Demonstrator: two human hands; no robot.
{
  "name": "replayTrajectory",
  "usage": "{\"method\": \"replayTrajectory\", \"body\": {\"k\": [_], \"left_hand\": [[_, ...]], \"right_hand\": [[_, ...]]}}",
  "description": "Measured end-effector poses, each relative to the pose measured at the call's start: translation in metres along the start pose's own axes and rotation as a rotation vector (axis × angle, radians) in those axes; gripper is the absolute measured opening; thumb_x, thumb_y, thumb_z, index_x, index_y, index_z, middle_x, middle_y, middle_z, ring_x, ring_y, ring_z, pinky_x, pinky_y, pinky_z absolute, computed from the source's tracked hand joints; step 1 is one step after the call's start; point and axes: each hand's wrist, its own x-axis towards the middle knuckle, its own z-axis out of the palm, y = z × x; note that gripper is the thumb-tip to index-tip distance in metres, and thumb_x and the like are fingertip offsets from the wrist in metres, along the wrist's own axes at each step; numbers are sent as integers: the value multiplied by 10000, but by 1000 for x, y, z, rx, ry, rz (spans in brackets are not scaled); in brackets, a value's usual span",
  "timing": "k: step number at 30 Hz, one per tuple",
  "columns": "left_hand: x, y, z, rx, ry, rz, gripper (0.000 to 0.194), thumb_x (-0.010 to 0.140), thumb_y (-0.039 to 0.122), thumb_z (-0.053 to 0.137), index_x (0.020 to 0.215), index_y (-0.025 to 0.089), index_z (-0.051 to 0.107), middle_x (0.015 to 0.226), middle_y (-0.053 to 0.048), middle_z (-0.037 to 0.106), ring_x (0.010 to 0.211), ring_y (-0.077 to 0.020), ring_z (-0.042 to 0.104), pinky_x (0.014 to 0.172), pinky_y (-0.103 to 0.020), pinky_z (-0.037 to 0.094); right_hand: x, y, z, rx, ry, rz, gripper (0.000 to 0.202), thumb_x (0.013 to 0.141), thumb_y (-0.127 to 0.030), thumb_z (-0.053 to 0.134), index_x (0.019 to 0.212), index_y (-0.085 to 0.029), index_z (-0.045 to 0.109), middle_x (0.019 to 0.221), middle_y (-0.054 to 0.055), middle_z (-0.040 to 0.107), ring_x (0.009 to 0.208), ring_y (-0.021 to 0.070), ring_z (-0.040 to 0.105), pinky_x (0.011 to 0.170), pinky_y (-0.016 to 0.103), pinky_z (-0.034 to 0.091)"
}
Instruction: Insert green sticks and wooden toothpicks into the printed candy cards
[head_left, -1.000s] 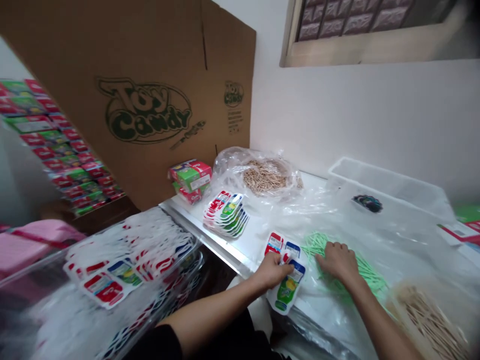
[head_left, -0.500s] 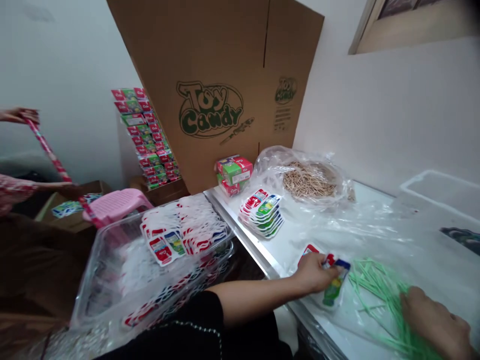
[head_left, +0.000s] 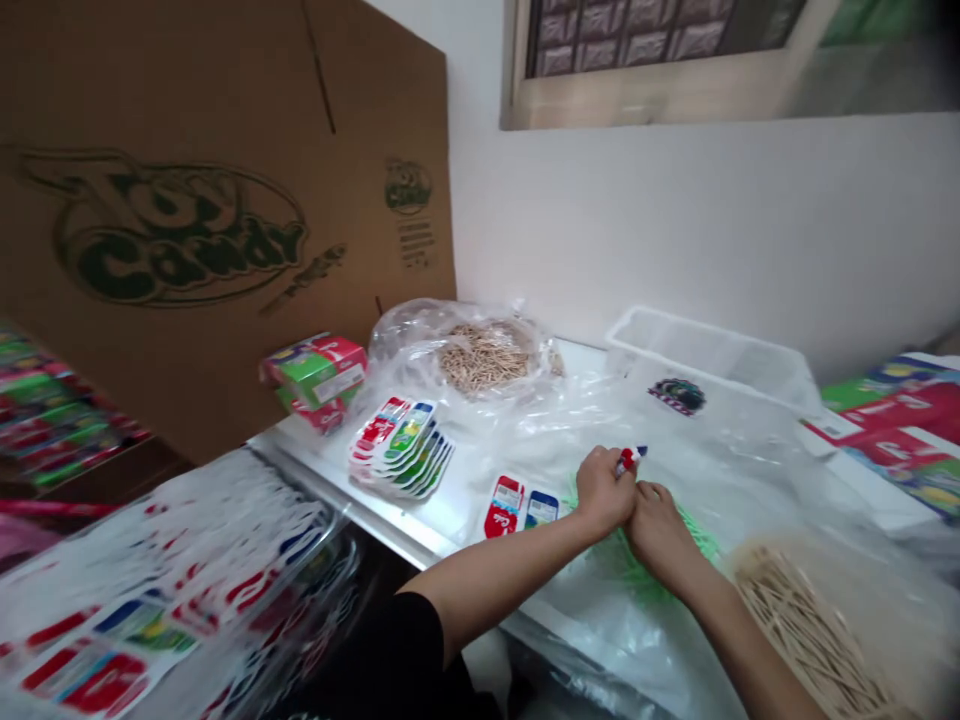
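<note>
My left hand (head_left: 606,490) is closed around a small printed packet (head_left: 630,459), whose red, white and blue end sticks out past the fingers. My right hand (head_left: 661,530) presses against it, fingers curled; whatever they grip is hidden. Beneath both hands lies a heap of thin green strips (head_left: 697,538), partly covered by them. Just left, a flat twin packet (head_left: 504,507) with a red half and a blue half rests on the table (head_left: 409,525). Farther left sits a fanned stack of similar packets (head_left: 405,445).
Behind are a clear bag of thin brown sticks (head_left: 487,358) and a translucent plastic bin (head_left: 712,350). More sticks (head_left: 810,630) lie near right. Red-green boxes (head_left: 319,370) stand by a large carton (head_left: 225,80). A packed tray (head_left: 315,535) is at lower left.
The view has swung right. My right hand has moved from the green strips to my left hand, and they now touch. The packet in my left hand looks bunched up.
</note>
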Motion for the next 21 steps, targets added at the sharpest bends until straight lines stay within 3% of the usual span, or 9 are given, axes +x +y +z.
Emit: {"method": "replayTrajectory", "body": {"k": [2,6,12,14,17,21], "left_hand": [[3,2,5,-42,5,16,229,819,317,499,639,189,557,652,-5,480,649,-149,457,626,-252,337],[18,-2,0,-108,137,-22,281,873,373,415,695,192,536,690,-5,470,687,-151,450,652,-251,330],[14,-3,20,-203,127,-53,257,805,368,528,624,187,519,625,17,481,635,-136,455,617,-234,330],[11,-3,25,-241,153,-90,267,813,385,513,633,188,518,617,17,487,632,-135,458,607,-229,330],[10,-2,29,-308,227,-178,305,832,437,463,660,188,503,614,14,487,631,-136,456,593,-224,329],[0,4,38,-420,244,-279,345,828,492,441,672,187,485,607,16,494,601,-128,459,566,-219,346]], "right_hand": [[-4,9,-5,37,13,59,215,789,-45,393,841,-154,570,890,119,631,910,242,526,859,352,273],[-16,26,-7,172,65,190,197,870,-129,325,876,-153,521,782,87,610,787,214,540,765,327,298],[-14,8,-6,595,220,180,116,781,-129,433,792,-170,541,795,72,584,846,212,509,866,358,293],[-13,7,-8,781,303,225,85,808,-199,443,777,-183,521,732,41,555,755,194,508,802,343,345],[-9,10,-8,1080,493,356,195,886,-375,357,836,-215,458,678,-18,489,637,159,493,705,323,404],[1,-3,-3,1446,763,489,336,864,-561,309,847,-243,417,699,-36,457,677,146,524,717,319,459]]}}
